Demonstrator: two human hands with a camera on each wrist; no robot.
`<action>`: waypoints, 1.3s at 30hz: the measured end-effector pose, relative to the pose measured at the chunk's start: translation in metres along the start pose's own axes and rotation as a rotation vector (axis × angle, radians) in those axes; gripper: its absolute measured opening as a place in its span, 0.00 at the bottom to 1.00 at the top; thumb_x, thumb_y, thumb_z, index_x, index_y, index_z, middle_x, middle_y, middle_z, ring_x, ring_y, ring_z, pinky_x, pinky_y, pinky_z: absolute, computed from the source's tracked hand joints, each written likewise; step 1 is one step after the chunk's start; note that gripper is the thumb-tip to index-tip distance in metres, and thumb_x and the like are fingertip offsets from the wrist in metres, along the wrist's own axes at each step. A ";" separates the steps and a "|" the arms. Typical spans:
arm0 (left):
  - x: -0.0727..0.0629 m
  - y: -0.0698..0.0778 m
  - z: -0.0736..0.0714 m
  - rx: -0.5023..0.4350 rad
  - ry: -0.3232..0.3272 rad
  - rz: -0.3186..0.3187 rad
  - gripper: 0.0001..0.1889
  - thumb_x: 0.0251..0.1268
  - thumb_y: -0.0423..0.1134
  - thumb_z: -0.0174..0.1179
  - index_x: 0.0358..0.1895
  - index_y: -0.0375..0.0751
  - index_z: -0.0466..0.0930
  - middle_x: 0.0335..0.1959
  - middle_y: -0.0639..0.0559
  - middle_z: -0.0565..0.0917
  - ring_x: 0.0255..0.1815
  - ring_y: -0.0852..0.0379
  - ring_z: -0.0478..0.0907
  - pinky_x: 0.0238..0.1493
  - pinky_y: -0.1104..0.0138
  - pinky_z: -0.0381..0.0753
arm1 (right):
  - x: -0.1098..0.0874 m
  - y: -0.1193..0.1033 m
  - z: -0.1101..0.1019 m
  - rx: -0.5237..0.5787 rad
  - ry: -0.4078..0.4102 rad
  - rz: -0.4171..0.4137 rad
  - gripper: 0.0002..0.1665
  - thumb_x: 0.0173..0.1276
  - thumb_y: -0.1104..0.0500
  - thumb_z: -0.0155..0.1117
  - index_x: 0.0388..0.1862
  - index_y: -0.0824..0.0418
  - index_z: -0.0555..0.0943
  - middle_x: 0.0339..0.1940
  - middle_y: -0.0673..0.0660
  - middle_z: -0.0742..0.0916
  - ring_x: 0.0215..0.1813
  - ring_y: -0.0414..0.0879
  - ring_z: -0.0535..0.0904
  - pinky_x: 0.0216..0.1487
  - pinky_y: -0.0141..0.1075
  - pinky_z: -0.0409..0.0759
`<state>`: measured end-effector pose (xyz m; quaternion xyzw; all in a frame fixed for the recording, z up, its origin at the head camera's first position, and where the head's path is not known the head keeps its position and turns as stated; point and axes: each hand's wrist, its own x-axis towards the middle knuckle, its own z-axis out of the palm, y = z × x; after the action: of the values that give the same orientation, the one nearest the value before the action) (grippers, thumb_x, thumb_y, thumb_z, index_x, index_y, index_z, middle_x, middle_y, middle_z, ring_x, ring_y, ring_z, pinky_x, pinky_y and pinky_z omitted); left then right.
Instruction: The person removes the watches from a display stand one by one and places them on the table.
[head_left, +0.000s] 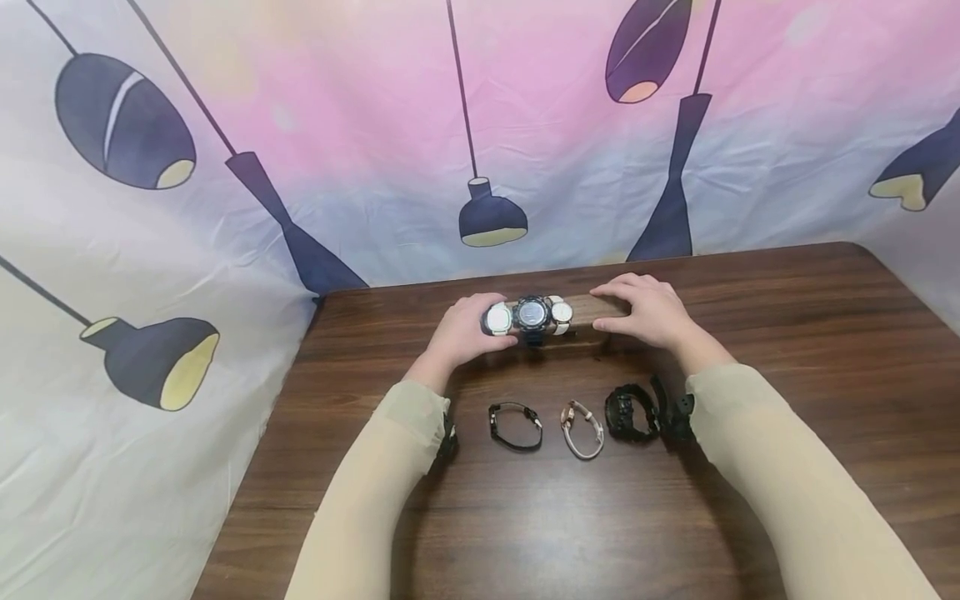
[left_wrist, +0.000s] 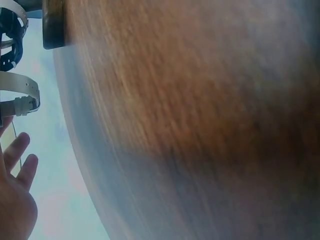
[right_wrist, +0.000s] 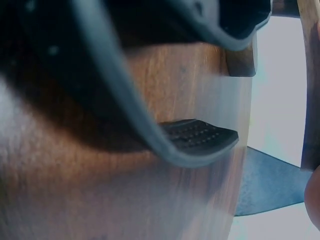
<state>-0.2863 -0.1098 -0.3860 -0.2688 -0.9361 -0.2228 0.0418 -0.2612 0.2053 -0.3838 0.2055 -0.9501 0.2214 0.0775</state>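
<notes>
Three watches sit on a wooden watch stand [head_left: 585, 309]: a white watch [head_left: 498, 317] at the left end, a black digital watch [head_left: 532, 313] in the middle and a white-strapped round watch [head_left: 561, 312] beside it. My left hand [head_left: 468, 327] holds the white watch between thumb and fingers. Its looped strap [left_wrist: 20, 82] hangs down in the left wrist view. My right hand [head_left: 651, 312] grips the stand's right end, thumb in front and fingers behind. In the right wrist view, the bar [right_wrist: 312, 90] runs up beside that hand's edge.
Nearer me on the brown wooden table [head_left: 540, 517] lie a thin black watch [head_left: 516, 447], a small pale-strapped watch [head_left: 581, 454] and a bulky black watch [head_left: 621, 414]. A black camera mount [head_left: 681, 417] sits by the right cuff. Behind the table hangs a printed cloth [head_left: 375, 125].
</notes>
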 end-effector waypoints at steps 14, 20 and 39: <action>-0.001 -0.002 0.002 -0.084 0.000 -0.030 0.33 0.44 0.53 0.71 0.56 0.47 0.74 0.49 0.49 0.79 0.47 0.52 0.73 0.48 0.57 0.71 | 0.000 -0.001 0.001 0.009 -0.004 0.000 0.34 0.56 0.38 0.66 0.60 0.48 0.76 0.59 0.55 0.76 0.60 0.56 0.67 0.58 0.58 0.57; 0.000 -0.003 0.003 -0.108 -0.031 -0.014 0.36 0.46 0.53 0.70 0.61 0.48 0.70 0.57 0.51 0.75 0.53 0.51 0.70 0.53 0.57 0.69 | 0.000 0.000 0.001 0.006 -0.009 -0.002 0.33 0.56 0.38 0.67 0.60 0.48 0.76 0.59 0.55 0.76 0.60 0.56 0.67 0.58 0.58 0.57; -0.004 -0.001 0.000 -0.102 -0.026 -0.030 0.34 0.48 0.50 0.69 0.61 0.45 0.70 0.58 0.50 0.74 0.55 0.53 0.71 0.54 0.58 0.70 | -0.001 -0.002 -0.002 0.009 -0.001 -0.013 0.34 0.56 0.38 0.67 0.60 0.49 0.77 0.58 0.55 0.76 0.59 0.56 0.67 0.57 0.58 0.58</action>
<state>-0.2839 -0.1124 -0.3872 -0.2594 -0.9279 -0.2675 0.0124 -0.2589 0.2048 -0.3816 0.2121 -0.9479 0.2249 0.0776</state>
